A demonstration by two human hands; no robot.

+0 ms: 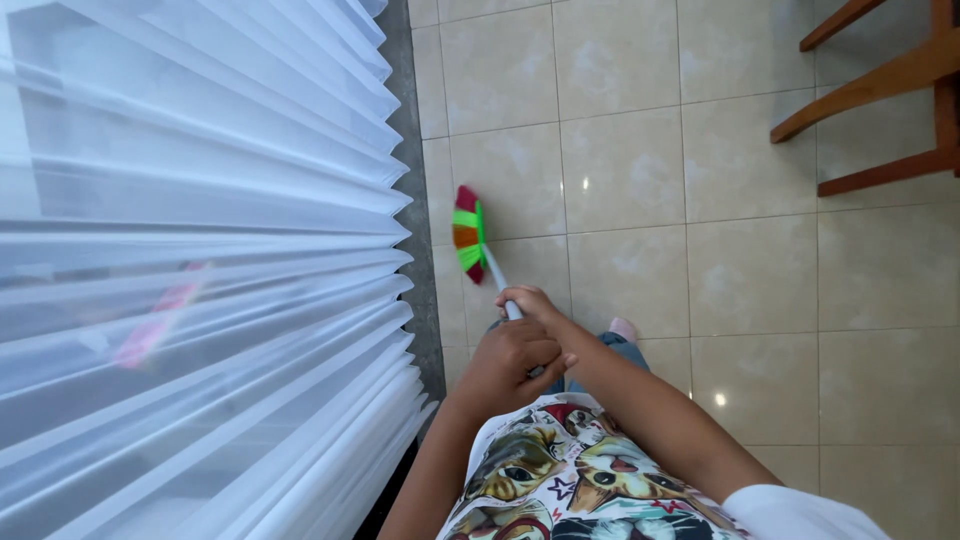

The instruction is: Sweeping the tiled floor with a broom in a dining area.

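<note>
The head view looks straight down at 2 bare hands gripping the pale handle (497,273) of a broom (468,234). The left hand (512,358) sits lower on the handle, nearer the body, its fingers (545,362) curled tight around it. The right hand (528,300) holds the handle just above the left, its fingers wrapped over the shaft and pressed together; the 2 hands touch each other. The handle slants up and to the left from the hands to the broom head, whose bristles show bands of dark red, green and orange. The broom head rests on the floor (640,180) of glossy beige tiles, just beside the hem of a sheer white pleated curtain (200,260) that fills the left half of the view. A foot (624,329) shows just right of the hands. Wooden chair legs (880,90) stand well apart at the top right corner. A shirt (570,480) printed with cartoon cats fills the bottom edge.
</note>
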